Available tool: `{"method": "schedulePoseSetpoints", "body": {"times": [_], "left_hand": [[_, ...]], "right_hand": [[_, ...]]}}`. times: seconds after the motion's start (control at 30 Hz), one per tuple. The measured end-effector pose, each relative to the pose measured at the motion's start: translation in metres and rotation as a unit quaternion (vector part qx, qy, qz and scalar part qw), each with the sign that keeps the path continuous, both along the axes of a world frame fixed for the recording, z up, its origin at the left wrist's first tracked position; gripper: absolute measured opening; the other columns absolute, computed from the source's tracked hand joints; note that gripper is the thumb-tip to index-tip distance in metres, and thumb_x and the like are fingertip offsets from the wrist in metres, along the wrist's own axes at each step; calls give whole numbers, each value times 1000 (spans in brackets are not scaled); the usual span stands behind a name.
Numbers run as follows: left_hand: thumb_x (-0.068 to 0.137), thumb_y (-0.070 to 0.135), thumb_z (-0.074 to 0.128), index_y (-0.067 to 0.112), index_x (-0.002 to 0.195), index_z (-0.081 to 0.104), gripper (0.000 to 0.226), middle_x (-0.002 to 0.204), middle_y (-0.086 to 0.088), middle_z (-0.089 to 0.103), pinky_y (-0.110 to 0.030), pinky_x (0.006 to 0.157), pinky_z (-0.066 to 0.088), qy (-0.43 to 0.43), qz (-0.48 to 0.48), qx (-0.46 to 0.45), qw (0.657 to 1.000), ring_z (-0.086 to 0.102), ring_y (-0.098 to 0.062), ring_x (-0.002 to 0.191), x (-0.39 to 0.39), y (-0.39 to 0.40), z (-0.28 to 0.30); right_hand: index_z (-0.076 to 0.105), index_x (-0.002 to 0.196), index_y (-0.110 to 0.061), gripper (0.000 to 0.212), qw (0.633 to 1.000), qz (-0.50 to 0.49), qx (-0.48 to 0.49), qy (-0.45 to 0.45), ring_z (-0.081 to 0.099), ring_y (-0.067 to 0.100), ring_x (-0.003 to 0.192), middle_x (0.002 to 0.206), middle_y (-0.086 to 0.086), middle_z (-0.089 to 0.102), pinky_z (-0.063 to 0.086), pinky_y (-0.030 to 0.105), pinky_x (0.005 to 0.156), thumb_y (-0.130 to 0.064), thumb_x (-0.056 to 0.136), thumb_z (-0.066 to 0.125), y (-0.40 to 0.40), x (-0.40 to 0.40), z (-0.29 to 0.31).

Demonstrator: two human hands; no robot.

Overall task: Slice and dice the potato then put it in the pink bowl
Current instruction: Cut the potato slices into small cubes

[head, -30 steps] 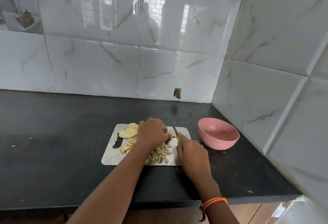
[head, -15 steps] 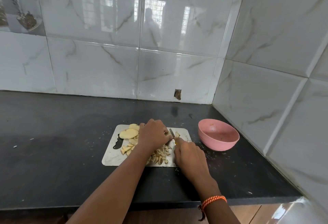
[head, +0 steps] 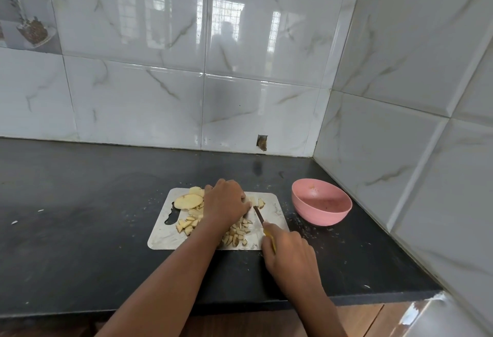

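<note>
On the black counter in front of me, seen from my head camera, a pale cutting board lies flat with its handle slot toward the left. My left hand rests knuckles-up over the middle of the board, fingers curled down and bunched on a piece of potato that my hand mostly hides, so I cannot tell its shape. My right hand is closed round the yellow handle of a small knife; the thin blade points away from me and slightly left, its edge down on the board right beside my left fingertips. Diced potato pieces lie scattered on the near part of the board, some under my left forearm, more to the left near the handle slot. Two larger potato slices lie flat at the board's far left corner, overlapping, just beside my left hand. One small cut chunk sits alone on the board's far right part, beyond the blade. To the right of the board, apart from it, the pink bowl stands upright on the counter near the tiled corner, with only smears and specks inside. Small scraps dot the counter between board and bowl. White marble-patterned tiles cover both walls behind.
</note>
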State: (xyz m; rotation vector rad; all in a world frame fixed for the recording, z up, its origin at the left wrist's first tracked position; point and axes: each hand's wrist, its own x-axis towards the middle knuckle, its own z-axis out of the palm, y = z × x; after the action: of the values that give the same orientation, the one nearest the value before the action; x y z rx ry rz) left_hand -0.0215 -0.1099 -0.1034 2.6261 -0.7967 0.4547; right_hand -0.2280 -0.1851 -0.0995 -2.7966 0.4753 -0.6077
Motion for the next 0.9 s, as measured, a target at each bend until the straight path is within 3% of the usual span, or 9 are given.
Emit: {"method": "schedulePoseSetpoints", "body": {"times": [0.13, 0.2, 0.3, 0.43, 0.53, 0.77, 0.9], "left_hand": [[97, 56, 61, 32, 110, 80, 33, 113, 12, 67, -43, 95, 41, 9, -25, 5, 1000, 56, -15, 109, 0, 4, 2], [97, 56, 62, 33, 108, 81, 32, 114, 12, 67, -44, 95, 41, 16, -36, 4, 999, 55, -15, 110, -2, 7, 5], [96, 55, 66, 35, 106, 82, 28, 112, 14, 69, -45, 97, 41, 36, -45, -17, 998, 58, -16, 111, -1, 12, 8], [94, 47, 72, 39, 108, 82, 20, 114, 19, 73, -46, 100, 39, 71, -45, -45, 995, 61, -14, 115, 5, 20, 12], [91, 45, 74, 41, 105, 83, 17, 110, 21, 75, -46, 102, 40, 92, -48, -43, 994, 63, -13, 112, 8, 22, 15], [87, 50, 76, 42, 104, 83, 20, 105, 21, 77, -49, 103, 45, 94, -46, -29, 994, 64, -14, 112, 9, 21, 13], [86, 47, 75, 42, 94, 85, 14, 97, 20, 77, -46, 98, 45, 84, -41, -40, 995, 63, -13, 105, 7, 19, 11]], "right_hand": [[59, 125, -33, 29, 1000, 0, 1, -30, 58, 16, 73, 81, -3, 61, 51, 38, 68, -34, 104, 40, 0, 1, 8], [59, 132, -35, 33, 998, -7, 8, -61, 58, 14, 69, 77, -5, 61, 54, 40, 66, -34, 104, 41, 0, 10, 10], [52, 144, -35, 42, 997, -12, 12, -77, 62, 19, 74, 83, -1, 66, 52, 40, 67, -33, 104, 41, 0, 27, 10], [57, 138, -31, 37, 999, -10, 3, -46, 62, 25, 81, 93, 5, 68, 41, 38, 64, -30, 104, 41, -2, 47, 14], [59, 126, -28, 30, 1000, -8, -11, -25, 63, 26, 82, 91, 5, 67, 44, 38, 64, -29, 103, 40, -2, 52, 12], [55, 137, -30, 36, 999, 5, -35, -37, 64, 23, 81, 91, 3, 68, 41, 36, 63, -33, 105, 38, -2, 52, 9], [57, 136, -29, 35, 1000, 16, -18, -13, 65, 24, 87, 101, 5, 70, 44, 37, 68, -33, 107, 38, -2, 51, 10]]}}
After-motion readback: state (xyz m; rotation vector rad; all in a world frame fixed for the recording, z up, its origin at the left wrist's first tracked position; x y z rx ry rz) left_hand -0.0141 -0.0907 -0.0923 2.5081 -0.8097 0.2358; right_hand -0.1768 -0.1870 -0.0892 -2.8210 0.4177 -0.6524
